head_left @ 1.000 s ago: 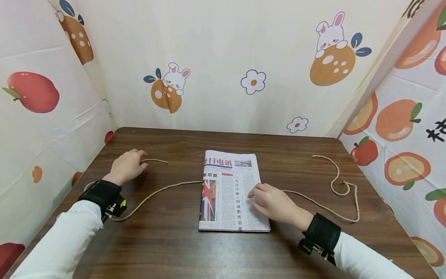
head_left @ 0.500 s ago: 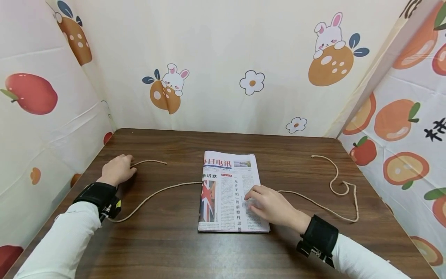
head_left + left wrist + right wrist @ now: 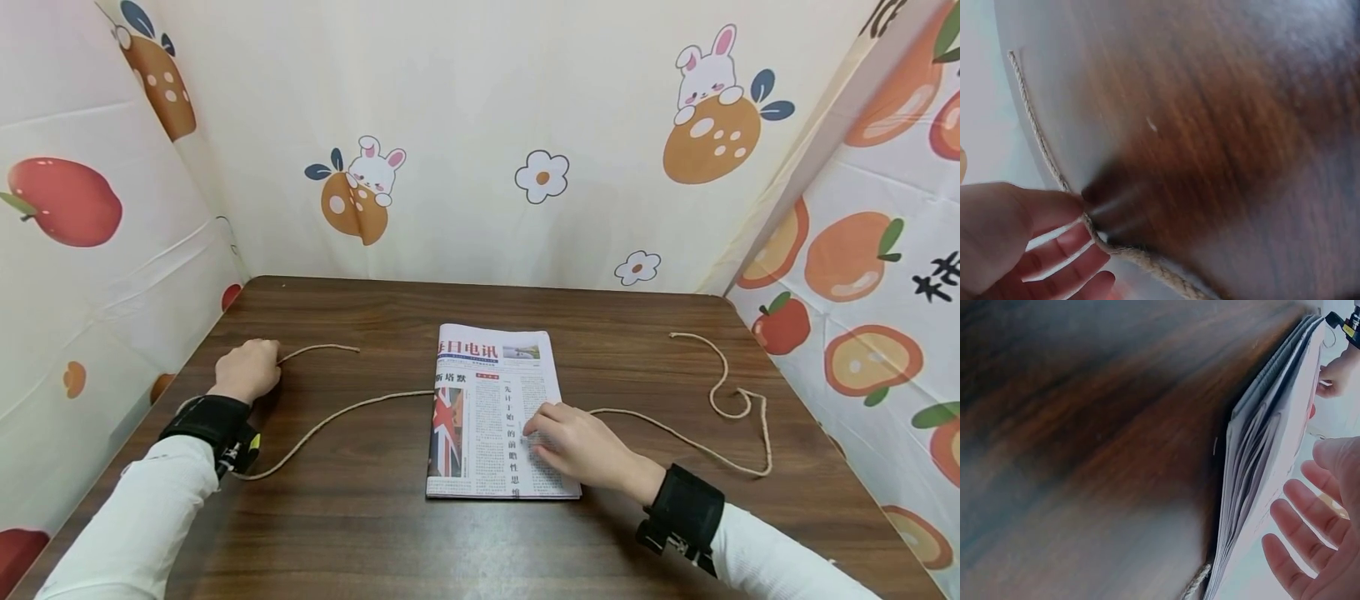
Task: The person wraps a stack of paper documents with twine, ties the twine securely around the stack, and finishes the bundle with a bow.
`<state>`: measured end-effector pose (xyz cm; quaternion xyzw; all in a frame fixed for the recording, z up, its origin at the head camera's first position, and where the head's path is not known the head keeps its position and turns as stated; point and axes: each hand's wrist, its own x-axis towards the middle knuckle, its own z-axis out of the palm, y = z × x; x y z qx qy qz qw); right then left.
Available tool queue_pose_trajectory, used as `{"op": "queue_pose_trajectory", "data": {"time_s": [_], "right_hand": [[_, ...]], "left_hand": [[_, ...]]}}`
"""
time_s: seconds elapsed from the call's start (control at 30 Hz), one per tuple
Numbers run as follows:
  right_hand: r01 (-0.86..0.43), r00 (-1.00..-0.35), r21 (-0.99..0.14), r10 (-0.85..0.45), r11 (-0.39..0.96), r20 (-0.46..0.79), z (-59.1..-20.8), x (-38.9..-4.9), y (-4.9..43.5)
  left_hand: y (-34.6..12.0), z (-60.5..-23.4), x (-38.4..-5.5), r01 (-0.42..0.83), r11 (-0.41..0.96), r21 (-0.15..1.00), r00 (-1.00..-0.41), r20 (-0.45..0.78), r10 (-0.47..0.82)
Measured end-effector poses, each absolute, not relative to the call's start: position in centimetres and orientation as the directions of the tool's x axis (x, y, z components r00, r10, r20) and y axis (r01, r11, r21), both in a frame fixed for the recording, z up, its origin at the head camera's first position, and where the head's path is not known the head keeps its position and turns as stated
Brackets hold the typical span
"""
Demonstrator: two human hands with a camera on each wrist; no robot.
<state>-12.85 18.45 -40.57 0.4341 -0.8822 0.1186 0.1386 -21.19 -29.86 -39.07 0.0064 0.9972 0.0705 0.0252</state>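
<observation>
A folded newspaper (image 3: 491, 417) lies in the middle of the brown table, with a beige rope (image 3: 360, 406) running beneath it and coming out on both sides. Near the table's left edge my left hand (image 3: 246, 369) pinches the rope between thumb and fingers, as the left wrist view shows; the rope's short free end (image 3: 1035, 128) sticks out past the grip. My right hand (image 3: 573, 437) is over the newspaper's right part with its fingers (image 3: 1300, 515) relaxed and spread, holding nothing. Whether its fingertips touch the paper, I cannot tell.
To the right, the rope's other length (image 3: 765, 425) lies in loose bends on the table (image 3: 337, 533). Printed cloth (image 3: 465, 100) with rabbits and fruit hangs around the back and both sides.
My left hand has moved left and slightly nearer, its fingers going from loosely spread to closed on the rope. The right hand has shifted slightly left; the newspaper stays put.
</observation>
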Motion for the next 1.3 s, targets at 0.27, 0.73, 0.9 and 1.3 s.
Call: {"op": "queue_pose_trajectory", "data": {"time_s": [0.27,0.73,0.9,1.3], "right_hand": [[-0.799,-0.582,-0.08,-0.735,0.596,0.348,-40.8,-12.7,18.4],[-0.799,-0.584,-0.089,-0.732,0.595,0.351,-40.6,-12.7,18.4],[-0.799,-0.58,-0.084,-0.728,0.595,0.364,-40.6,-13.0,18.5],[-0.799,-0.576,-0.084,-0.721,0.595,0.385,-40.0,-13.8,18.1]], "left_hand": [[-29.9,-38.7,-21.1,-0.032,0.993,0.116,-0.992,-0.125,-0.017],[-27.3,-38.4,-21.2,0.072,0.976,0.203,-0.996,-0.034,0.081],[-25.3,-38.0,-21.2,0.178,0.965,0.192,-0.983,0.08,0.165],[-19.0,-36.8,-20.2,0.412,0.894,0.177,-0.894,0.269,0.358]]}}
